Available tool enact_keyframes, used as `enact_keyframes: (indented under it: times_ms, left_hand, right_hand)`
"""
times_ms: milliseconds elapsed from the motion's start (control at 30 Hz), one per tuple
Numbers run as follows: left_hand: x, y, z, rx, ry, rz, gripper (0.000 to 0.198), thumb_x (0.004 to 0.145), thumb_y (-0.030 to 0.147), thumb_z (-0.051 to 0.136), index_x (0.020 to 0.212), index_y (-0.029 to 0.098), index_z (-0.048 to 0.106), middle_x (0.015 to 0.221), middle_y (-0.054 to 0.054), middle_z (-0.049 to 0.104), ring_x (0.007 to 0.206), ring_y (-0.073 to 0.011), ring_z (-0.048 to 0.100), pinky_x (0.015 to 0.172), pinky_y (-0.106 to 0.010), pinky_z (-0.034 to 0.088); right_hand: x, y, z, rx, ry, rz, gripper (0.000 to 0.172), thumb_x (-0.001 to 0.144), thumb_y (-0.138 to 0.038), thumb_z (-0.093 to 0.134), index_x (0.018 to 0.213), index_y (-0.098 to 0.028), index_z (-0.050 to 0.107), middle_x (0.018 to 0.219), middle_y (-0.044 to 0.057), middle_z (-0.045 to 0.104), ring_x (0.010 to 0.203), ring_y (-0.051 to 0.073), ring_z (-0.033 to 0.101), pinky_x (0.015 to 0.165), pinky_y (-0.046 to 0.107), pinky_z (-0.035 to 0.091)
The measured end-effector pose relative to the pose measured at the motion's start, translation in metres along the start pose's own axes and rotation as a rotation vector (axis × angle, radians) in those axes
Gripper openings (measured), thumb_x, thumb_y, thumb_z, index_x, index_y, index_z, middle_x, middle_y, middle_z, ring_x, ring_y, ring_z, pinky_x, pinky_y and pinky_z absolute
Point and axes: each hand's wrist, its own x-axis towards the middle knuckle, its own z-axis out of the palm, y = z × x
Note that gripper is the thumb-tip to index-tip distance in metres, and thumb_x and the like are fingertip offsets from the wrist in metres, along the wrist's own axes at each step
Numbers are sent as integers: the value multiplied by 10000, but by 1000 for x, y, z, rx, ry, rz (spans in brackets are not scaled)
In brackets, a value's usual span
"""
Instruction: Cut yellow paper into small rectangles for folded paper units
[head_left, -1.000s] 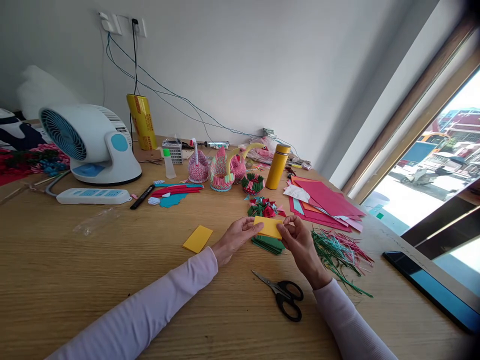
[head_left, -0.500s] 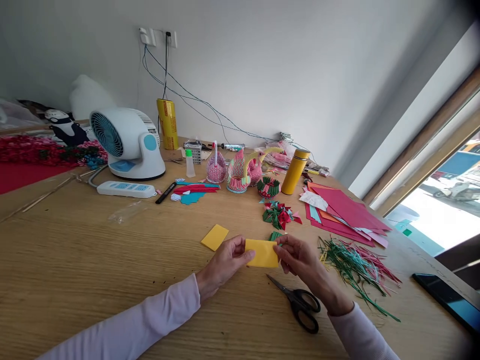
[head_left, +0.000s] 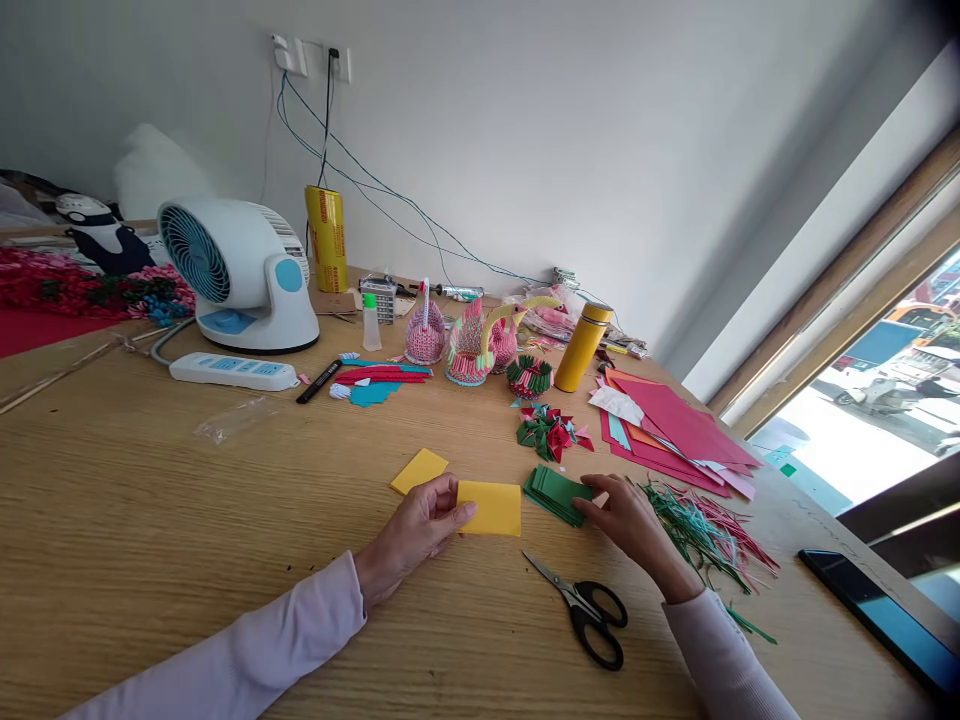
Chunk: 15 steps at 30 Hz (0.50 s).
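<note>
My left hand (head_left: 415, 530) pinches the left edge of a yellow paper rectangle (head_left: 491, 508), held just over the table. Behind that hand another yellow paper piece (head_left: 418, 470) lies flat. My right hand (head_left: 622, 520) has its thumb and fingertips at the right end of a stack of green paper rectangles (head_left: 555, 492); whether it grips any of them is not clear. Black-handled scissors (head_left: 581, 605) lie in front of the hands, blades pointing up and to the left.
Green and red folded pieces (head_left: 553, 432) lie beyond the green stack. Paper strips (head_left: 709, 530), a phone (head_left: 874, 620) and red sheets (head_left: 690, 420) are on the right. A yellow flask (head_left: 583, 347), folded-paper birds (head_left: 472, 345) and a fan (head_left: 240, 270) stand farther back.
My right hand has let go of the yellow paper and moved right to the green stack, which now shows more fully. My left hand keeps the yellow paper. The view has shifted slightly.
</note>
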Motion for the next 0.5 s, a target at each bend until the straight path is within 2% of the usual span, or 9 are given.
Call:
enact_keyframes:
  times_ms: [133,333,500]
  left_hand:
    - [-1,2,-1,-6,15,-47,327,755,404,673,809,187,435,723,33,576,526,-49,387,415,-141,204]
    - [-3,10,4,17,84,-64,357,695,411,722,865,164,528,667,20,623,488,-57,430,408,-167,189]
    - [-2,10,4,46,100,-56,359,733,442,672,912,150,562,603,7,624,479,-80,479,408,-187,181]
  right_hand:
    - [1,-1,-3,36,24,25,225,719,-316,603,888,-192,684,697,16,655,569,196,611,580,312,418]
    - [0,-6,-15,140,82,55,197,739,-370,610,771,-201,705,627,31,677,567,206,599,555,309,413]
    - [1,-8,-22,311,112,67,251,737,-445,637,753,-196,667,488,-7,564,464,178,532,467,284,385]
